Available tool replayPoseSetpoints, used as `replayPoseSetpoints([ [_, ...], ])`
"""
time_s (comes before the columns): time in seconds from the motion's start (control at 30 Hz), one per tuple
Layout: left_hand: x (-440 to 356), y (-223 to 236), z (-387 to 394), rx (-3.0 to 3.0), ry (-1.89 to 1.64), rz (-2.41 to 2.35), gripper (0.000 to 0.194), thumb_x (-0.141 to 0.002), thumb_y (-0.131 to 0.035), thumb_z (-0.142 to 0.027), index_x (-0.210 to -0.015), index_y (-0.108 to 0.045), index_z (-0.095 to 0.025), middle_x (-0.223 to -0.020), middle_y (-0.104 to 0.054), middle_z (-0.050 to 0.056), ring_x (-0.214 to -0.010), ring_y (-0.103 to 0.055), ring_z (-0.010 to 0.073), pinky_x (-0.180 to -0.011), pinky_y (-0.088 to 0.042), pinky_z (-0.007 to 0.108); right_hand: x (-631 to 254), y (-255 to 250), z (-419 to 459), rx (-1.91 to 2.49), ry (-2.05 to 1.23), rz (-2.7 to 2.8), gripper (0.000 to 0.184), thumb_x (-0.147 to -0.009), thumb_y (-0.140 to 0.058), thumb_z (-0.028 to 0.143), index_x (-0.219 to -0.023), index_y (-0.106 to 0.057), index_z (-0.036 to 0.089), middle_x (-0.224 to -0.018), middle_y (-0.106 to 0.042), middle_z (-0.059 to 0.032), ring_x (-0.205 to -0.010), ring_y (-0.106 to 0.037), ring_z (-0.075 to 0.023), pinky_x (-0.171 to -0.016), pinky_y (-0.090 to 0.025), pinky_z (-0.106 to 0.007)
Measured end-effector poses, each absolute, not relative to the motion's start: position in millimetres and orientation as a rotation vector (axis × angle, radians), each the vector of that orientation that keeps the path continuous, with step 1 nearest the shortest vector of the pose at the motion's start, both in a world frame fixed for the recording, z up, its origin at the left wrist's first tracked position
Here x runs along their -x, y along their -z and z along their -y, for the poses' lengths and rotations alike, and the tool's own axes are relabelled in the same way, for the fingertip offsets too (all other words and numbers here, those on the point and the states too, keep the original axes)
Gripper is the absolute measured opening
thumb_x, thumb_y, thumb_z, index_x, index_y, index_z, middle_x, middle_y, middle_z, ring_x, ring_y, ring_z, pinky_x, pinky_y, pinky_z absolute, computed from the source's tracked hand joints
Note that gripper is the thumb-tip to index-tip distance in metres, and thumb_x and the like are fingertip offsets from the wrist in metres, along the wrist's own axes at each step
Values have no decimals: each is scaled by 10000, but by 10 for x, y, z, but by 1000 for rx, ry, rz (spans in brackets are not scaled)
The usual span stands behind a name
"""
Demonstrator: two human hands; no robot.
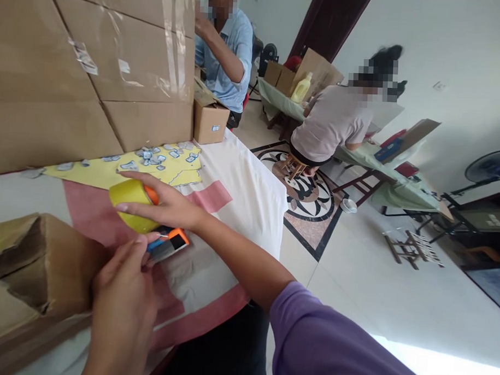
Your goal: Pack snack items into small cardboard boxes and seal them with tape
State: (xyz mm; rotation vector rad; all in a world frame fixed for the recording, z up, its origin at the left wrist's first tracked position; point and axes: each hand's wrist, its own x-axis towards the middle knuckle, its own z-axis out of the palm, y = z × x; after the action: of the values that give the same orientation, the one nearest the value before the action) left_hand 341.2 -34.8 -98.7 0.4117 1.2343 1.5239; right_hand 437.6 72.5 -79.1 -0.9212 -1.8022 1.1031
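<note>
My right hand grips a tape dispenser with a yellow tape roll and an orange and blue body, held over the white and pink tablecloth. My left hand is just below it, thumb and fingers pinched at the dispenser's blade end, apparently on the tape end. A small open brown cardboard box sits right beside my left hand.
A big taped cardboard box stands at the back. Before it lies a yellow sheet with several small blue-white labels. A small box sits at the table's far corner. Two other people sit beyond, one at a green-covered table. Stools and a fan stand on the floor.
</note>
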Motion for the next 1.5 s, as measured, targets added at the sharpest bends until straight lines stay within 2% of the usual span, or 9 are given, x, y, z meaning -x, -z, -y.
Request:
replayPoseSetpoints([
  [0.17, -3397, 944, 450, -572, -1466, -1271, 192, -735, -781, -359, -836, -747, -199, -807, -687, -3, -812, -589, 171, -698, -451, 276, -4364, 843, -765, 830, -1091, 1760, 630, -902, -721, 403, -1445, -489, 183, -1554, -461, -73, -1460, -408, -204, -1243, -296, -349],
  [0.27, -3370, 913, 497, -575, -1411, -1283, 243, -727, -765, -386, -858, -751, -181, -818, -694, 0, -859, -606, 178, -794, -479, 286, -4382, 806, -764, 849, -1097, 1774, 599, -905, -706, 415, -1427, -506, 199, -1541, -472, -66, -1445, -420, -195, -1243, -291, -372],
  [0.37, -3352, 904, 545, -556, -1352, -1292, 291, -725, -763, -399, -902, -761, -168, -889, -724, 8, -888, -612, 168, -857, -479, 282, -4415, 789, -776, 823, -1144, 1771, 582, -857, -754, 417, -1365, -555, 213, -1479, -521, -62, -1372, -495, -224, -1194, -376, -397],
  [0.5, -3353, 907, 590, -594, -1328, -1321, 290, -745, -755, -401, -922, -771, -173, -895, -727, 5, -947, -628, 177, -909, -479, 286, -4436, 802, -794, 767, -1268, 1687, 563, -811, -786, 411, -1289, -578, 200, -1318, -589, -77, -1129, -625, -224, -1044, -517, -406],
  [0.63, -3374, 947, 644, -485, -1328, -1332, 268, -726, -761, -372, -908, -776, -176, -847, -720, -1, -974, -646, 193, -984, -465, 326, -4430, 777, -763, 790, -1382, 1603, 535, -729, -853, 360, -1180, -597, 231, -1255, -589, -43, -1043, -621, -186, -977, -540, -335],
  [0.87, -3415, 1087, 750, -378, -1372, -1386, 312, -650, -802, -388, -903, -778, -207, -966, -750, 6, -1103, -634, 232, -1132, -374, 400, -4454, 712, -701, 797, -1451, 1609, 565, -604, -919, 314, -1055, -586, 249, -1120, -603, -13, -953, -600, -172, -891, -559, -297],
  [1.03, -3426, 1082, 754, -355, -1336, -1425, 341, -615, -788, -397, -888, -764, -195, -936, -751, 15, -1031, -660, 237, -1062, -443, 405, -4488, 793, -757, 757, -1440, 1653, 621, -582, -934, 320, -1098, -594, 252, -1064, -610, -12, -870, -607, -152, -799, -565, -255],
  [1.27, -3379, 1231, 750, -430, -1323, -1433, 382, -609, -781, -423, -911, -761, -189, -903, -762, 18, -874, -683, 193, -832, -525, 317, -4491, 890, -843, 640, -1384, 1651, 576, -603, -913, 316, -1079, -599, 233, -1056, -604, -9, -843, -602, -129, -756, -540, -227],
  [1.5, -3357, 1324, 776, -702, -1341, -1453, 487, -614, -759, -538, -903, -777, -147, -915, -766, 60, -896, -709, 250, -745, -564, 323, -4530, 920, -885, 652, -1392, 1629, 704, -581, -905, 254, -1210, -591, 229, -1087, -616, -8, -863, -615, -133, -763, -532, -239],
])
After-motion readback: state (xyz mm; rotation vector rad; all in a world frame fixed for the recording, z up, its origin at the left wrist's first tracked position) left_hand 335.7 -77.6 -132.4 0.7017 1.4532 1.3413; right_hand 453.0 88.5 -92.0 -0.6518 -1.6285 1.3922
